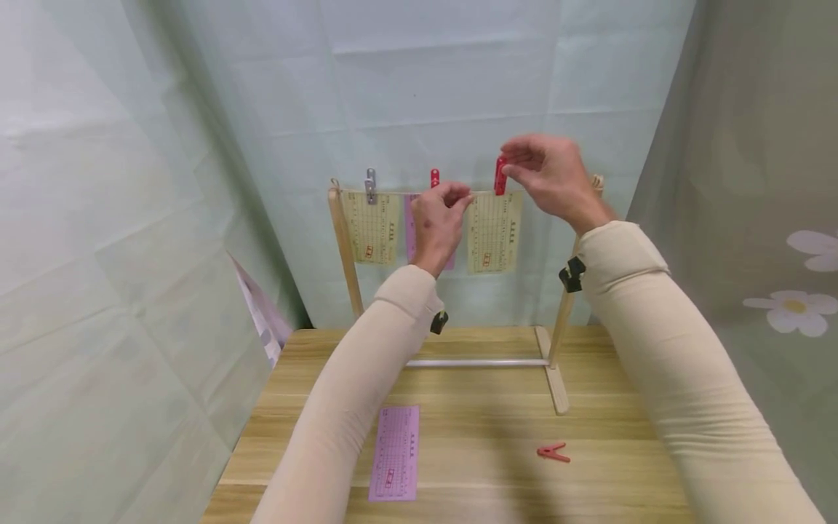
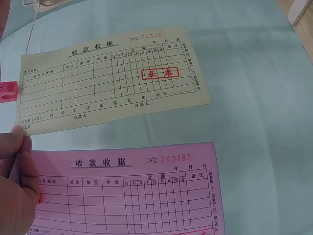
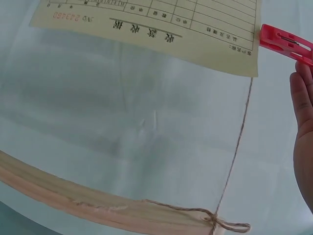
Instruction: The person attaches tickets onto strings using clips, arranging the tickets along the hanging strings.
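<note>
A yellow receipt slip [image 1: 494, 233] hangs from the string at the right. My left hand [image 1: 440, 222] pinches its upper left corner between thumb and finger; the left wrist view shows the left hand [image 2: 17, 186] at that corner. At the slip's top edge, my right hand [image 1: 553, 175] holds a red clothespin [image 1: 500, 177] by its upper end. In the right wrist view the red clothespin [image 3: 286, 44] meets the slip's edge, and only part of the right hand [image 3: 305, 112] shows. Behind my left hand hangs a pink receipt slip [image 2: 127, 191], partly hidden.
A wooden rack [image 1: 347, 251] carries the string [image 3: 238, 142]. Another yellow slip [image 1: 372, 233] hangs at left under a grey clothespin [image 1: 370, 186]; a second red clothespin [image 1: 435, 177] is mid-string. A purple slip [image 1: 396, 455] and a loose red clothespin [image 1: 553, 452] lie on the table [image 1: 471, 437].
</note>
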`<state>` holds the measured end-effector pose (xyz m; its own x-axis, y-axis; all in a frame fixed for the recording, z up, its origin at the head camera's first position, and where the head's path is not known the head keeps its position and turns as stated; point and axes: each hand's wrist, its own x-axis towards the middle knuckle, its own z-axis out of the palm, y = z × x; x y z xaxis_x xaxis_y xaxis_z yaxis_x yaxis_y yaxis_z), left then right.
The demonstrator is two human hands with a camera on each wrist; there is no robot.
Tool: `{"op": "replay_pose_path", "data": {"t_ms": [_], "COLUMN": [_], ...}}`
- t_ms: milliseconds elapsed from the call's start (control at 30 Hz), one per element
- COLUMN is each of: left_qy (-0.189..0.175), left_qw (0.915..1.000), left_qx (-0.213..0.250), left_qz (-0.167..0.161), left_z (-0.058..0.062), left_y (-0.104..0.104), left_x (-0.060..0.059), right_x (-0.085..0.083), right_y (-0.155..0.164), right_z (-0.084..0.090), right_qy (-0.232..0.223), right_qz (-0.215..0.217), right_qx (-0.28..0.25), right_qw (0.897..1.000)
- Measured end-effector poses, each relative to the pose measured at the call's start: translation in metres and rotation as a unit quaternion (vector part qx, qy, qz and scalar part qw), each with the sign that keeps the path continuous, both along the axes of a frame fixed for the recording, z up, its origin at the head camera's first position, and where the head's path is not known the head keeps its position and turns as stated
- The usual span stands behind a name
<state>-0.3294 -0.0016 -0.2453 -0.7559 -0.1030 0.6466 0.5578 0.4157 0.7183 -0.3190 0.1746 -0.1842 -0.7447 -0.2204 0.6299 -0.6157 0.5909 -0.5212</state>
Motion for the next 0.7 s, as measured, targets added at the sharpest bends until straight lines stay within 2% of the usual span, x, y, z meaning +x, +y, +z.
{"op": "replay_pose_path", "data": {"t_ms": [467,700], "left_qy": [0.001,-0.003], "left_qw": [1.0,0.9999], "left_qx": [-0.006,-0.002], "left_qz": [-0.006,-0.013], "left_z": [-0.004,-0.005], "left_y": [-0.001,-0.002], "left_x": [0.0,0.0], "right_x": [-0.003,-0.005], "right_y": [-0.002,-0.002], "right_z": [-0.01,-0.017], "right_qy": [-0.025,-0.017], "right_qz": [-0.005,-0.011], "right_qx": [-0.012,-0.012], "right_qw": [1.0,1.0]}}
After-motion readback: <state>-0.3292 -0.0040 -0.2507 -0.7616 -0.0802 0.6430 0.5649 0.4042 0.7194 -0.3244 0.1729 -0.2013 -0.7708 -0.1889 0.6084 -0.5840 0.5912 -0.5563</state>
